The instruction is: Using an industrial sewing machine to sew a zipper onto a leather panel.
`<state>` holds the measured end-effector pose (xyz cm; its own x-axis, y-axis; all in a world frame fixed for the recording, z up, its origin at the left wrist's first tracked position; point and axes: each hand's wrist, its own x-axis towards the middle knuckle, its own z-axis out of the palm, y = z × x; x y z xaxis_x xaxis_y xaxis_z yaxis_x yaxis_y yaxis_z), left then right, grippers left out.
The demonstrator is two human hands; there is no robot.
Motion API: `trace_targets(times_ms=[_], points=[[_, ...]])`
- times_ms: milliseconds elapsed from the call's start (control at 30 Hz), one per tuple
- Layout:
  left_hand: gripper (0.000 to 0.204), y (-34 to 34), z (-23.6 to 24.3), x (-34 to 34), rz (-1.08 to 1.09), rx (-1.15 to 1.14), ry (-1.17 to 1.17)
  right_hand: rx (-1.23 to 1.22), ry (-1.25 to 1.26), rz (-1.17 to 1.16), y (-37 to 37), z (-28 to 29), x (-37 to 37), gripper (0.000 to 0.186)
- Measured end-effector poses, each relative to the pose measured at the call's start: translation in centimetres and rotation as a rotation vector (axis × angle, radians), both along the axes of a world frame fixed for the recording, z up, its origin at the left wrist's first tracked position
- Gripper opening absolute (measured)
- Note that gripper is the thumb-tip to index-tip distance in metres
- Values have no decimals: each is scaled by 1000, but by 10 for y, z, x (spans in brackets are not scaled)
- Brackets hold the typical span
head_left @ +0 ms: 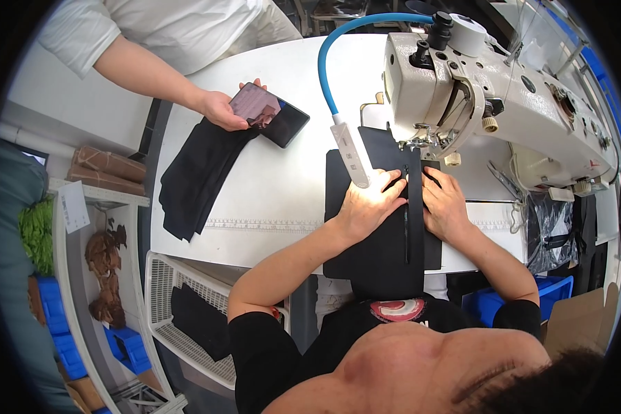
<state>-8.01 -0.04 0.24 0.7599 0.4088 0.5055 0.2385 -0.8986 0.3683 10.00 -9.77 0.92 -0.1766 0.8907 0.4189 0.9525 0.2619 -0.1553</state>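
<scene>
Black fabric panels (345, 248) lie on the white sewing table, their far end under the needle area of a white sewing machine (455, 96). A narrow black strip (415, 234) runs lengthwise over them, beside a dark slit that looks like a zipper. My left hand (369, 210) rests on the fabric left of the strip, fingers apart and tips near the slit. To the right of the strip, my right hand (447, 207) lies on the fabric with its fingers extended and slightly bent. A white lamp head (352, 152) on a blue flexible neck lights my left hand.
Across the table at left, another person's hand (222, 110) holds a phone (272, 114) above stacked black fabric pieces (203, 172). A ruler strip (269, 225) marks the tabletop. Metal snips (505, 181) lie at right. A white basket (160, 297) with black fabric stands below left.
</scene>
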Motion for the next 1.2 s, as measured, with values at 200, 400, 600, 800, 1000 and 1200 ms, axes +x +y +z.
trace_targets(times_ms=[200,400,600,800,1000,1200], points=[[37,0,0,0,1,5,-4,10,-13,3,0,0,0,39],[37,0,0,0,-4,-12,-11,19,2,7,0,-1,0,39],[37,0,0,0,-9,-11,-12,9,-12,-4,-1,-1,0,38],[37,0,0,0,-12,-10,-9,29,8,8,1,1,-1,40],[36,1,-2,-2,-17,8,-9,-5,-31,3,-2,-6,4,40],[41,-20,27,-26,112,184,129,89,-27,36,3,-25,14,43]])
